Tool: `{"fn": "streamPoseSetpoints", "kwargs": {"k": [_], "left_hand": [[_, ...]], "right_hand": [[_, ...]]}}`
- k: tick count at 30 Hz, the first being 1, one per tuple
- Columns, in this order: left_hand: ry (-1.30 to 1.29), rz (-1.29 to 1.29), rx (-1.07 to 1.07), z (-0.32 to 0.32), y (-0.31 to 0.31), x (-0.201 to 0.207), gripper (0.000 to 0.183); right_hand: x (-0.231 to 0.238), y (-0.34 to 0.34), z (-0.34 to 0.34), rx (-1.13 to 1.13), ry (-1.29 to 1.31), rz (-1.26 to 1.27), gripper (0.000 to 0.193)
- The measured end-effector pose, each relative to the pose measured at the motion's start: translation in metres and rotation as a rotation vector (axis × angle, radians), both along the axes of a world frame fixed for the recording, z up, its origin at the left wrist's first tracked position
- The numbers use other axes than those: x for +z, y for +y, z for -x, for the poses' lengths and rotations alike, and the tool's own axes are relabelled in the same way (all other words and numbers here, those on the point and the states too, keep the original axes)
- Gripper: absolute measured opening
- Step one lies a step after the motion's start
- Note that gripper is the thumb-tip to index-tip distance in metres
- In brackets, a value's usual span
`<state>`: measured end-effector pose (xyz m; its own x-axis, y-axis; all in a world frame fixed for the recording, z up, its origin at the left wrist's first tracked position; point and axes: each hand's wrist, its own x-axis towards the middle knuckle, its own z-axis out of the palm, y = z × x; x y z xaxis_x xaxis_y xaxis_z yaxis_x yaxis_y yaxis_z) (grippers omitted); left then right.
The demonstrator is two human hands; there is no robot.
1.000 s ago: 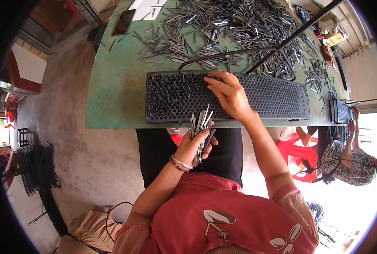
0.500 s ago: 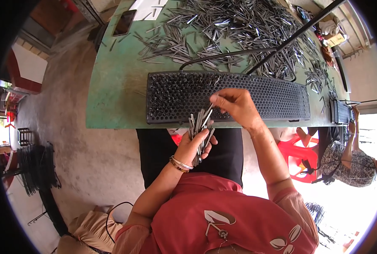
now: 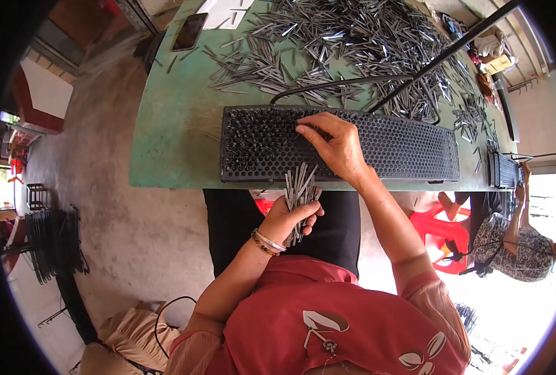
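My left hand [image 3: 292,217] is closed around a bundle of thin dark strips [image 3: 300,185], which fan upward just below the table's near edge. Over the middle of a long black perforated tray [image 3: 378,150] is my right hand [image 3: 334,142], thumb and fingers pinched together against the holes. Whatever sits in that pinch is too small or hidden to make out. Many holes at the tray's left end hold upright strips [image 3: 253,134]; the holes toward the right show as bare rings.
A large heap of loose strips [image 3: 365,37] covers the back of the green table [image 3: 171,137]. A black rod frame [image 3: 440,59] rises behind the tray. A phone [image 3: 190,31] lies at far left. Another person [image 3: 509,244] works at right, near a red stool [image 3: 443,234].
My right hand has moved from the bundle's tips up and left onto the tray. The left hand keeps its hold on the strips, now slightly lower.
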<state>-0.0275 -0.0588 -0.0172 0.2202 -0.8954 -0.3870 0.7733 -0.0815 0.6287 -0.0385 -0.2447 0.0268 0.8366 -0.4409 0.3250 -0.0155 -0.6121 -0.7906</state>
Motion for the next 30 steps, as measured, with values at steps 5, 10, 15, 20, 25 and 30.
{"fn": "streamPoseSetpoints", "kwargs": {"k": [5, 10, 15, 20, 25, 30], "left_hand": [[0.082, 0.003, 0.007, -0.001, 0.002, -0.004, 0.030], [0.101, -0.036, 0.019, -0.001, -0.001, 0.002, 0.033], [-0.002, 0.034, 0.029, -0.003, 0.001, -0.006, 0.039], [-0.007, 0.049, 0.043, -0.003, 0.000, -0.002, 0.039], [-0.014, 0.052, 0.040, -0.003, 0.000, -0.002, 0.039], [-0.021, 0.074, 0.062, -0.004, 0.001, 0.000, 0.039]], "right_hand": [[0.002, 0.001, -0.004, 0.095, -0.062, 0.198, 0.017], [-0.002, -0.002, -0.004, 0.152, -0.074, 0.308, 0.018], [0.003, 0.004, -0.005, 0.157, -0.093, 0.491, 0.019], [0.004, 0.005, -0.004, 0.065, -0.027, 0.549, 0.021], [-0.001, 0.009, -0.002, 0.074, -0.066, 0.505, 0.020], [0.022, 0.008, 0.020, 0.078, 0.165, 0.076, 0.018]]}}
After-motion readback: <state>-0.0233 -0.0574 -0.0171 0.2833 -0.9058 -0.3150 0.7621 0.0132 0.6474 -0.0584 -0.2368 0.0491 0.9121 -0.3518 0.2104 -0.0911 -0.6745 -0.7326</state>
